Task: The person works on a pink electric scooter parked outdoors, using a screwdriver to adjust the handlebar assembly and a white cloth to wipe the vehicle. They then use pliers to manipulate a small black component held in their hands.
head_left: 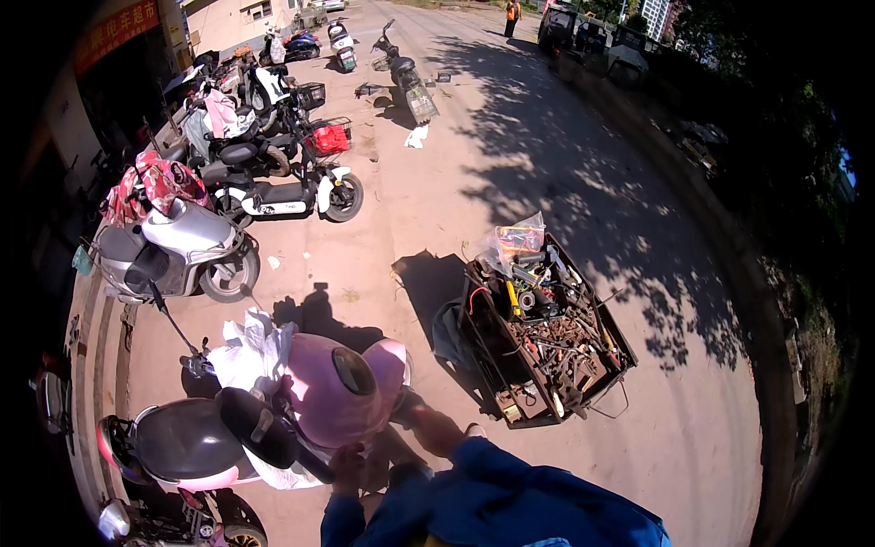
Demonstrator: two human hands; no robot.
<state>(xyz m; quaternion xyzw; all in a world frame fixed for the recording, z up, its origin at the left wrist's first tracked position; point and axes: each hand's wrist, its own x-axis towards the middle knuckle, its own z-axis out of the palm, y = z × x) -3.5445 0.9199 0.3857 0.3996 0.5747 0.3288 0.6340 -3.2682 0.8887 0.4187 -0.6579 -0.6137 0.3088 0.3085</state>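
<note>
Left hand (347, 460): low in shadow at the rear of the pink scooter (333, 387); whether it grips cannot be told.
Right hand (407, 407): reaches under the scooter's pink body, fingers hidden (grip cannot be told).
Scooter: parked on the pavement just in front of the person, black seat (187, 439) to the left, white plastic (251, 351) draped over it.
Tool cart (547, 337): to the right, near the scooter, full of rusty tools.
Grey scooter (178, 251): behind, well apart.
</note>
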